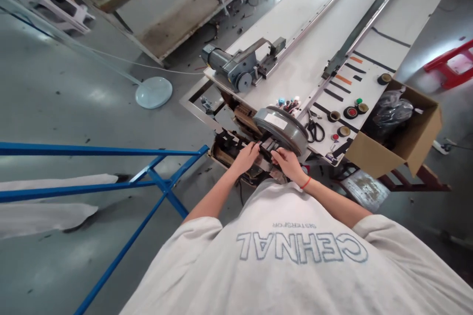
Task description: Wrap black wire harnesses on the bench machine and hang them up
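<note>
A round grey machine wheel (283,128) with a white label stands at the near end of the long white table. In front of it, a small dark piece (266,147) lies between my hands. My left hand (250,155) is closed at its left side, fingertips pinched together on something I cannot make out. My right hand (286,160), with a red band at the wrist, is closed at the right side, just below the wheel; what its fingers hold is too small to name. Under both hands sits an open box (225,150) with dark parts.
Black scissors (316,130), tape rolls (351,111) and black strips lie right of the wheel. A grey motor unit (231,66) stands on the table behind. An open cardboard box (395,133) is at the right. Blue metal frame (166,184) at left, a person's legs (55,206) beyond.
</note>
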The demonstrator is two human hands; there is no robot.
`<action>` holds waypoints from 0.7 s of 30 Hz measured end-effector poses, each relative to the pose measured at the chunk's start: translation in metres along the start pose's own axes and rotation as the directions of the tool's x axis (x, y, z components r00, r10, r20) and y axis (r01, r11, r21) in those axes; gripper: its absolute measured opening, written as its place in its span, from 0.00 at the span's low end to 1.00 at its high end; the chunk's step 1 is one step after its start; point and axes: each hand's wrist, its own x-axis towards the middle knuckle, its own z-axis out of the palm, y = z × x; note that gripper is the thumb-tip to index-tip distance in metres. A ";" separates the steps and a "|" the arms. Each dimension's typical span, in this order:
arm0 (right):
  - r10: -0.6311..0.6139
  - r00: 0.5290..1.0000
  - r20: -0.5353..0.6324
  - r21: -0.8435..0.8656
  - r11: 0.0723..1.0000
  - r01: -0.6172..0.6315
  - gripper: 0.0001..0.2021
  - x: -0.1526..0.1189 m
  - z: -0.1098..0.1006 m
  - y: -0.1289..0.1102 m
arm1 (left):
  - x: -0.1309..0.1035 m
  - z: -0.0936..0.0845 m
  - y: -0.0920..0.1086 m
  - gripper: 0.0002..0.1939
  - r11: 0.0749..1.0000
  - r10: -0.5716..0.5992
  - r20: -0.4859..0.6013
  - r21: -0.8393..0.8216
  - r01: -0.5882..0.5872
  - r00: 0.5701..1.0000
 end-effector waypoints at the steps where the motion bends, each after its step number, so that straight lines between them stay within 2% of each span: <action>1: -0.028 1.000 0.000 -0.013 1.000 0.028 0.20 0.002 0.001 0.000 | -0.008 0.004 -0.001 0.18 0.999 0.027 0.013 -0.018 -0.026 1.000; 4: -0.118 0.993 -0.016 -0.108 0.987 0.115 0.17 0.008 0.005 -0.004 | -0.024 0.019 -0.008 0.16 0.996 0.093 -0.008 -0.015 -0.093 0.996; 7: -0.216 0.976 -0.013 -0.260 0.943 0.205 0.17 0.016 0.007 -0.012 | -0.029 0.029 -0.018 0.16 0.994 0.108 -0.031 0.020 -0.107 0.994; 9: -0.314 0.947 0.064 -0.370 0.874 0.314 0.17 0.022 0.007 -0.017 | -0.029 0.032 -0.024 0.16 0.994 0.110 -0.029 0.029 -0.109 0.993; 12: -0.431 0.873 0.229 -0.500 0.718 0.485 0.18 0.030 0.004 -0.021 | -0.029 0.033 -0.026 0.17 0.993 0.118 -0.027 0.025 -0.117 0.993; 14: -0.428 0.856 0.291 -0.608 0.608 0.511 0.18 0.036 0.004 -0.021 | -0.030 0.033 -0.024 0.17 0.989 0.142 -0.052 0.051 -0.140 0.988; 18: -0.286 0.885 0.367 -0.795 0.398 0.458 0.22 0.054 0.015 -0.016 | -0.037 0.035 -0.022 0.16 0.968 0.208 -0.155 0.171 -0.181 0.966; 21: -0.225 0.905 0.362 -0.834 0.355 0.422 0.21 0.055 0.023 -0.021 | -0.041 0.041 -0.021 0.18 0.961 0.220 -0.234 0.219 -0.169 0.947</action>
